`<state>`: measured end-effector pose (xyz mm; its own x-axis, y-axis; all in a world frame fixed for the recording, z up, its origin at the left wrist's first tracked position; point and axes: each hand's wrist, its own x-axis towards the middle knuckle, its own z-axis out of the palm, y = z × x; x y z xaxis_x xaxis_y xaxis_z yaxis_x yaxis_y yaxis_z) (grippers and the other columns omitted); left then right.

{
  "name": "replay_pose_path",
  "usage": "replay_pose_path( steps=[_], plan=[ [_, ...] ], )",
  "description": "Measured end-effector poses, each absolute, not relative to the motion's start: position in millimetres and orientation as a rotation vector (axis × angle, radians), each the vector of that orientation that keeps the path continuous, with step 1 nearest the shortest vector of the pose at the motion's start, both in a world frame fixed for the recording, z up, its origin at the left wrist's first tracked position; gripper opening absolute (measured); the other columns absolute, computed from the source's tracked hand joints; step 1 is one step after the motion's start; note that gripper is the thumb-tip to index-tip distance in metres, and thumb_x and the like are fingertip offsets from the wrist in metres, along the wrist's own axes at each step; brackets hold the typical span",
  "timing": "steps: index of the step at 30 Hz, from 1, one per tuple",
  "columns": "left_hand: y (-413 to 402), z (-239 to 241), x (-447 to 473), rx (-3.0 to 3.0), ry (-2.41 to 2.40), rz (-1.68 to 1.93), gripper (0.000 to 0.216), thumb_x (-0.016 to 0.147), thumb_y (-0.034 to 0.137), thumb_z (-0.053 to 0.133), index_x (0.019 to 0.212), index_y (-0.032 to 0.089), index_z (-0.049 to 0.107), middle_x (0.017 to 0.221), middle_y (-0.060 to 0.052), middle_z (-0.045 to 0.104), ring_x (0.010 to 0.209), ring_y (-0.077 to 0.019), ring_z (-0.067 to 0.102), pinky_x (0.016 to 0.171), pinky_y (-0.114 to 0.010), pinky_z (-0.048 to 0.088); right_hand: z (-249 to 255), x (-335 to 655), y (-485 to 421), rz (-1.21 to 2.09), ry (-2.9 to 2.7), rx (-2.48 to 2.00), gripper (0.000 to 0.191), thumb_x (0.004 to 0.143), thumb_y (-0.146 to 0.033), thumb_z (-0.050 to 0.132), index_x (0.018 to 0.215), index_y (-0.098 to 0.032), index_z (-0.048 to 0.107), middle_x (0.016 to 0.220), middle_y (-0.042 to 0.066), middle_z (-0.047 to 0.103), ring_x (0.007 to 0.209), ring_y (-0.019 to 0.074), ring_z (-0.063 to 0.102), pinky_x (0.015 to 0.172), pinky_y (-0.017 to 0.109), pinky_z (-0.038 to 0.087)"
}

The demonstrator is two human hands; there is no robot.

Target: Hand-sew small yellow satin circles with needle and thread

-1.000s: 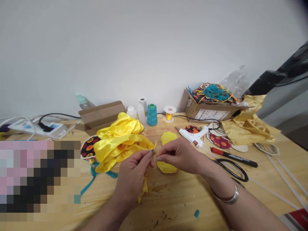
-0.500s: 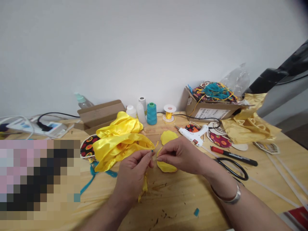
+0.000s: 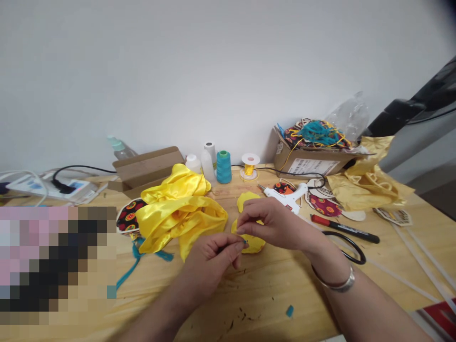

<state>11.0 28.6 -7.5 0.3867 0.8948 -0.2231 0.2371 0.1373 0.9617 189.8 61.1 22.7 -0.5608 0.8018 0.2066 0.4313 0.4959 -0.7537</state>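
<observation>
My left hand is closed in a pinch, thumb against forefinger. A tiny teal bit shows at its fingertips; the yellow cord seen there earlier is hard to make out now. Just above and to the right, my right hand is also pinched, its fingertips close to the left ones. What it holds is too small or hidden to name. Behind the right hand lie yellow round fabric pieces, partly covered by it. A heap of shiny yellow satin rests to the left of my hands.
At the back stand a teal thread cone, a yellow cord spool and white bottles. To the right are a glue gun, a red-capped marker, black-handled scissors and a filled cardboard box.
My left hand has moved right and slightly down, bringing the teal bit in front of the yellow fabric pieces. The right hand has shifted slightly, still pinched. The yellow strip below my left hand no longer shows.
</observation>
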Motion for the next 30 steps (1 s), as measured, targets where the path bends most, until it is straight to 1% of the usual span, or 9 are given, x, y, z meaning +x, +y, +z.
replay_pose_path(
  steps=[2, 6, 10, 14, 16, 18, 23, 27, 30],
  plan=[
    [27.5, -8.3, 9.5, 1.344, 1.054, 0.715, 0.027, 0.08, 0.029, 0.058, 0.056, 0.017, 0.061, 0.051, 0.004, 0.051, 0.05, -0.0076, 0.04, 0.049, -0.019, 0.03, 21.0, 190.7, 63.0, 1.014, -2.109, -0.997, 0.009, 0.079, -0.016, 0.062, 0.072, -0.014, 0.066, 0.062, -0.003, 0.058, 0.058, 0.0064, 0.048, 0.055, 0.018, 0.037],
    [26.7, -12.0, 7.4, 1.144, 1.005, 0.819, 0.022, 0.077, 0.034, 0.062, 0.064, 0.017, 0.065, 0.051, 0.004, 0.051, 0.046, -0.0062, 0.034, 0.044, -0.019, 0.024, 15.8, 190.3, 66.6, 1.151, -1.974, -1.026, 0.013, 0.08, -0.023, 0.061, 0.072, -0.013, 0.065, 0.06, -0.003, 0.057, 0.056, 0.0062, 0.045, 0.052, 0.017, 0.036],
    [29.2, -15.6, 6.8, 1.039, 0.99, 0.938, 0.025, 0.076, 0.035, 0.064, 0.06, 0.016, 0.063, 0.051, 0.004, 0.049, 0.045, -0.0052, 0.031, 0.042, -0.018, 0.022, 11.6, 186.4, 68.1, 1.185, -1.952, -1.112, 0.014, 0.08, -0.022, 0.059, 0.073, -0.013, 0.067, 0.059, -0.003, 0.055, 0.055, 0.0065, 0.042, 0.05, 0.018, 0.033],
    [31.6, -16.9, 5.9, 1.069, 1.074, 1.023, 0.023, 0.078, 0.033, 0.062, 0.063, 0.016, 0.063, 0.055, 0.004, 0.051, 0.047, -0.0055, 0.033, 0.042, -0.018, 0.023, 11.0, 182.5, 66.6, 1.223, -1.948, -1.168, 0.019, 0.08, -0.029, 0.059, 0.073, -0.012, 0.066, 0.057, -0.004, 0.05, 0.053, 0.0065, 0.037, 0.047, 0.019, 0.029],
    [32.4, -17.3, 5.6, 1.125, 1.156, 1.052, 0.021, 0.079, 0.032, 0.061, 0.065, 0.017, 0.064, 0.057, 0.004, 0.053, 0.048, -0.0064, 0.036, 0.043, -0.019, 0.026, 10.9, 180.8, 65.4, 1.255, -1.924, -1.173, 0.022, 0.079, -0.032, 0.06, 0.07, -0.012, 0.065, 0.056, -0.004, 0.046, 0.052, 0.0063, 0.034, 0.046, 0.019, 0.028],
    [33.2, -18.1, 5.2, 1.185, 1.24, 1.087, 0.022, 0.081, 0.031, 0.059, 0.064, 0.018, 0.063, 0.057, 0.003, 0.054, 0.05, -0.0078, 0.039, 0.045, -0.019, 0.029, 9.9, 179.0, 64.0, 1.274, -1.906, -1.183, 0.023, 0.079, -0.033, 0.06, 0.07, -0.012, 0.065, 0.055, -0.004, 0.045, 0.052, 0.0063, 0.034, 0.046, 0.019, 0.027],
    [35.5, -19.5, 4.3, 1.239, 1.34, 1.097, 0.024, 0.081, 0.032, 0.058, 0.062, 0.018, 0.062, 0.057, 0.003, 0.054, 0.053, -0.0099, 0.044, 0.047, -0.021, 0.032, 5.9, 173.7, 59.4, 1.205, -1.925, -1.205, 0.022, 0.081, -0.031, 0.057, 0.073, -0.013, 0.067, 0.059, -0.003, 0.051, 0.055, 0.0075, 0.039, 0.049, 0.019, 0.031],
    [35.6, -16.7, 4.9, 1.225, 1.34, 1.095, 0.024, 0.081, 0.033, 0.058, 0.063, 0.018, 0.062, 0.058, 0.003, 0.056, 0.054, -0.0106, 0.046, 0.048, -0.021, 0.033, 8.5, 170.7, 54.8, 1.058, -2.014, -1.232, 0.02, 0.082, -0.025, 0.055, 0.072, -0.015, 0.068, 0.054, -0.005, 0.048, 0.051, 0.0067, 0.036, 0.047, 0.019, 0.027],
    [34.4, -14.4, 5.6, 1.204, 1.338, 1.109, 0.022, 0.08, 0.033, 0.059, 0.065, 0.018, 0.064, 0.057, 0.003, 0.057, 0.054, -0.0107, 0.047, 0.047, -0.021, 0.034, 12.5, 169.8, 52.6, 1.003, -2.08, -1.247, 0.019, 0.083, -0.024, 0.054, 0.074, -0.016, 0.07, 0.054, -0.004, 0.049, 0.051, 0.0068, 0.037, 0.048, 0.02, 0.027]
  ],
)
